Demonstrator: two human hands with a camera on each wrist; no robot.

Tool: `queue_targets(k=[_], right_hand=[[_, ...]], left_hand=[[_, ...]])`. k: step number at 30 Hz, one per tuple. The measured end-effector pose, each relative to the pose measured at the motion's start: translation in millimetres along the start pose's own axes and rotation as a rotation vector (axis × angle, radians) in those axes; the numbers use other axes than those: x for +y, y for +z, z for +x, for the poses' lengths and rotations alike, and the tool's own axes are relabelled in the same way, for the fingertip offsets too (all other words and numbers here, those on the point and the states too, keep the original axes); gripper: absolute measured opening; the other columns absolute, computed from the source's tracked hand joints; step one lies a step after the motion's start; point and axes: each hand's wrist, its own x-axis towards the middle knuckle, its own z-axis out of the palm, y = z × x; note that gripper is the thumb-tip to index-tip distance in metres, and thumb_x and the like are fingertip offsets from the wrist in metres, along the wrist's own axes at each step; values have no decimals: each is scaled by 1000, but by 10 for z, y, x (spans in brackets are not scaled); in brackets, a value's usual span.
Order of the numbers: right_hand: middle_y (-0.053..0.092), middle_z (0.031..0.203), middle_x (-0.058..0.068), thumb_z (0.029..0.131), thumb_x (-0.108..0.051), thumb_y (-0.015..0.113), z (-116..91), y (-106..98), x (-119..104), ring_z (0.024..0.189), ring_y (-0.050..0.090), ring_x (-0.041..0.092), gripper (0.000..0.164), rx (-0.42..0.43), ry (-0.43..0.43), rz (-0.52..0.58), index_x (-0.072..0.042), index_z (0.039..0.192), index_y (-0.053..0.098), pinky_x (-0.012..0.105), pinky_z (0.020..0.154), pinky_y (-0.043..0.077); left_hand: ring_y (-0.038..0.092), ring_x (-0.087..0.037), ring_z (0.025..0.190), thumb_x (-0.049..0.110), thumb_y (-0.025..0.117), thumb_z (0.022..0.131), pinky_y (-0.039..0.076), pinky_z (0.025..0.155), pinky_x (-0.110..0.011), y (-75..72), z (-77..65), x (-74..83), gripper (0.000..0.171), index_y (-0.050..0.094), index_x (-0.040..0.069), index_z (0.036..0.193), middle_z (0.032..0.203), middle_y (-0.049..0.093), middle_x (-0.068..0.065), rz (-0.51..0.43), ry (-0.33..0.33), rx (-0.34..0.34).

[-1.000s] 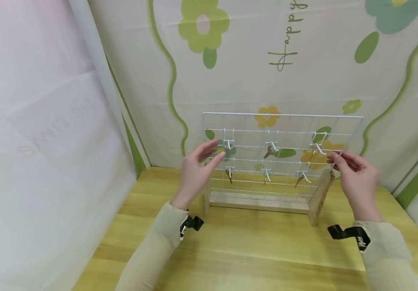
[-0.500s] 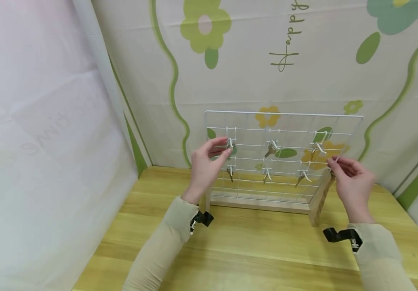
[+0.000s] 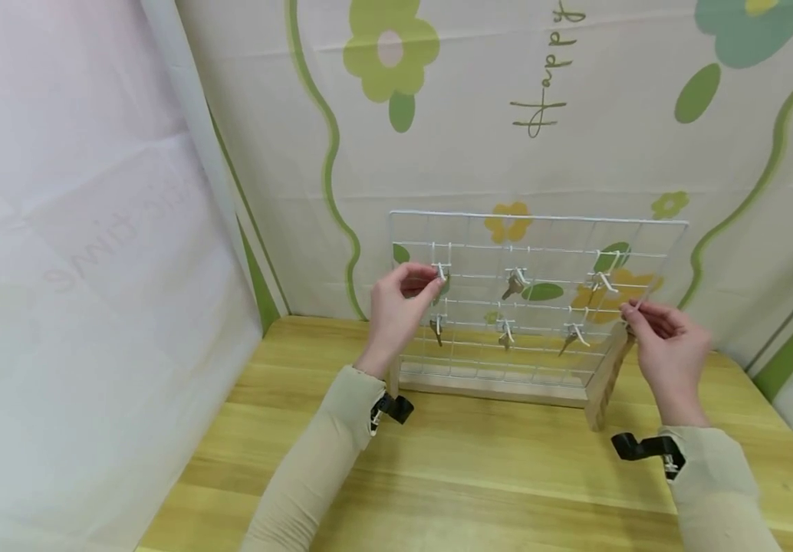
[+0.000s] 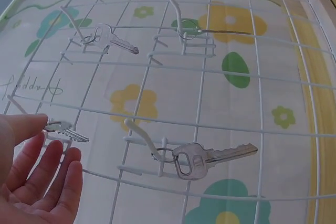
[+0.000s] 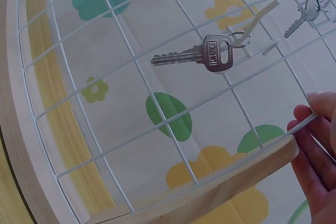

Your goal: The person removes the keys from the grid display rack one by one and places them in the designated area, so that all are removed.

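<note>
A white wire grid (image 3: pixel 537 218) stands upright in a wooden base (image 3: pixel 493 389), with several keys hanging by rings from its hooks. At the upper left hook (image 3: pixel 442 272), my left hand (image 3: pixel 396 307) pinches a silver key (image 4: pixel 69 131) between thumb and fingers; its blade sticks out past the fingertips. The key's ring is mostly hidden by the hand. My right hand (image 3: pixel 672 345) grips the grid's right edge wire just above the wooden side support (image 5: pixel 226 190). Below the left hand hangs another key (image 4: pixel 197 162). A key marked with letters (image 5: pixel 218 53) hangs nearest the right hand.
More keys hang at the upper middle (image 3: pixel 514 286), lower middle (image 3: pixel 505 337) and lower right (image 3: pixel 569 340). The grid stands on a wood-grain table (image 3: pixel 493 475). Close behind rises a flower-printed cloth (image 3: pixel 452 153), and a pale cloth (image 3: pixel 79 307) hangs at the left.
My left hand has moved right to the upper left hook, and its open fingers have come together on the key. My right hand has stayed at the grid's edge, shifting slightly.
</note>
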Motion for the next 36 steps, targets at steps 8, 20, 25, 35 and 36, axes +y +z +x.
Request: queue_targets(k=[8,20,25,35,36], right_hand=[[75,108,6,90,-11,79,-11,8,14,87,71,8,23,3,12,-12,2,108,76,14,75,55],[76,106,5,88,-7,80,20,-7,7,86,72,8,19,-5,68,85,1,104,77,14,73,55],[76,104,6,87,-5,80,32,-10,5,85,72,8,17,-5,60,111,1,103,77,14,73,55],[77,100,2,87,-3,80,40,-10,-19,83,72,7,17,0,70,125,6,101,76,14,71,55],[77,99,1,87,-2,80,40,-9,-19,82,72,7,18,-1,72,123,7,101,75,14,71,55]], left_hand=[[68,-17,85,13,77,94,58,77,-31,-36,-23,0,10,75,7,101,96,72,-1,-30,-34,21],[71,-27,86,19,76,95,60,78,-43,-120,-71,66,16,75,6,103,97,75,-2,-101,26,64],[71,-22,83,15,76,94,61,77,-43,-163,-84,135,14,75,4,103,96,75,-5,-147,58,67],[72,-25,81,12,77,93,61,75,-46,-217,-136,211,12,76,3,101,94,76,-5,-154,73,25],[72,-25,81,11,77,93,61,75,-46,-221,-147,213,12,76,2,101,93,76,-5,-155,74,25]])
